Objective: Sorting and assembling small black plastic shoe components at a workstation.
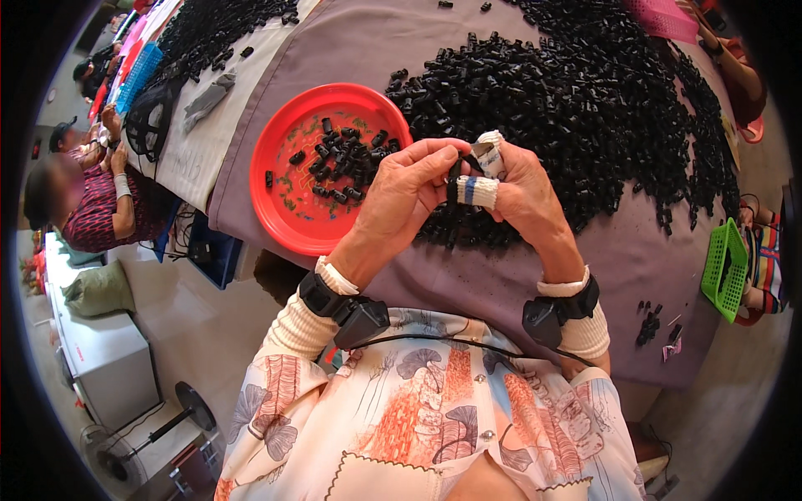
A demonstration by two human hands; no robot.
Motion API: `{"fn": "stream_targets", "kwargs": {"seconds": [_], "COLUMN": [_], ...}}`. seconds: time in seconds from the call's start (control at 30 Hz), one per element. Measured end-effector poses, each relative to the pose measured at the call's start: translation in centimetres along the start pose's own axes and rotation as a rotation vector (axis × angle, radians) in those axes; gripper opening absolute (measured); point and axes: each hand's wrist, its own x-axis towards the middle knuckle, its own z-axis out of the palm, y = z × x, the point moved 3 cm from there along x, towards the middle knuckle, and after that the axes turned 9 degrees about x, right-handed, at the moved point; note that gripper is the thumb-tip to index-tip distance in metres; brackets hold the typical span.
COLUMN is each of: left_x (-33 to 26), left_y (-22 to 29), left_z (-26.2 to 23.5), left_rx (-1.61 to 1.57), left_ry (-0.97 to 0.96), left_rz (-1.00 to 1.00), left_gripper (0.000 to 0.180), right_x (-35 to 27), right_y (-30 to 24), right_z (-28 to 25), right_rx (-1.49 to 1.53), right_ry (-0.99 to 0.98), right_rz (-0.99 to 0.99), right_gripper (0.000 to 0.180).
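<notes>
My left hand (395, 199) and my right hand (532, 199) meet in front of me above the table, at the near edge of a large pile of small black plastic parts (535, 108). Thumb and fingers of the left hand pinch a small black part (454, 184). White ribbed wraps (478, 191) cover fingers of my right hand, one with a blue stripe. Those fingers are curled close to the black part; a small greyish flat piece shows by the upper wrap, too small to name. Left of my hands, a red plastic basin (276, 204) holds several more black parts.
A mauve cloth (576, 275) covers the table. A few black parts (648, 324) lie at the near right, close to a green basket (723, 269). A pink basket (666, 18) stands far right. Other people sit at left and right; a fan (194, 407) stands lower left.
</notes>
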Motion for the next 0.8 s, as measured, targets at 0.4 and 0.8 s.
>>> {"fn": "stream_targets", "kwargs": {"seconds": [0.4,0.8], "left_x": [-0.4,-1.2], "left_y": [0.9,3.1], "left_z": [-2.2,-4.6], "left_rx": [0.087,1.036], "left_ry": [0.077,0.35], "left_rz": [0.051,0.202], "left_gripper": [0.021,0.017], "right_x": [-0.1,-1.2], "right_y": [0.1,0.1], "right_z": [-0.1,-4.8], "right_rx": [-0.029,0.147], "right_ry": [-0.077,0.127], "right_rz": [0.047,0.018], "right_gripper": [0.026,0.009]}}
